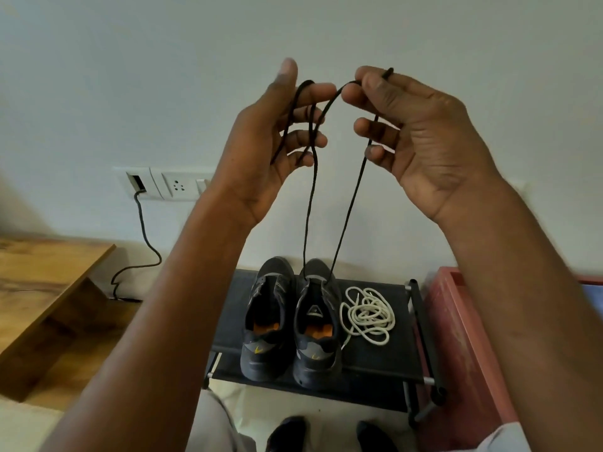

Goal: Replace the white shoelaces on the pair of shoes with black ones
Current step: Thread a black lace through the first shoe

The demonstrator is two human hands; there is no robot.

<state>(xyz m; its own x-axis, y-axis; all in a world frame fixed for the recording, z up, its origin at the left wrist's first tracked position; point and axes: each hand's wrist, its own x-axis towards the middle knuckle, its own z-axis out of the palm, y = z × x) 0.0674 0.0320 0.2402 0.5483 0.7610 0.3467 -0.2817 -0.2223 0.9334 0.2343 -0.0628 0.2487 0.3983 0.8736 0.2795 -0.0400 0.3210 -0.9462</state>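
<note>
Two dark grey shoes stand side by side on a low black rack point(375, 363), toes toward the wall. The left shoe point(266, 321) shows no lace. The right shoe point(318, 324) has a black shoelace point(310, 203) threaded through its front eyelets, both strands rising to my raised hands. My left hand point(264, 151) has one strand looped around its fingers. My right hand point(421, 138) pinches the other strand, its tip sticking out above the thumb. The removed white shoelaces point(368, 316) lie in a loose pile on the rack, right of the shoes.
A wooden bench point(42, 288) stands at the left. A wall socket panel point(160, 184) has a black cable point(143, 243) running down to the floor. A red box point(463, 347) sits right of the rack. My own feet show at the bottom edge.
</note>
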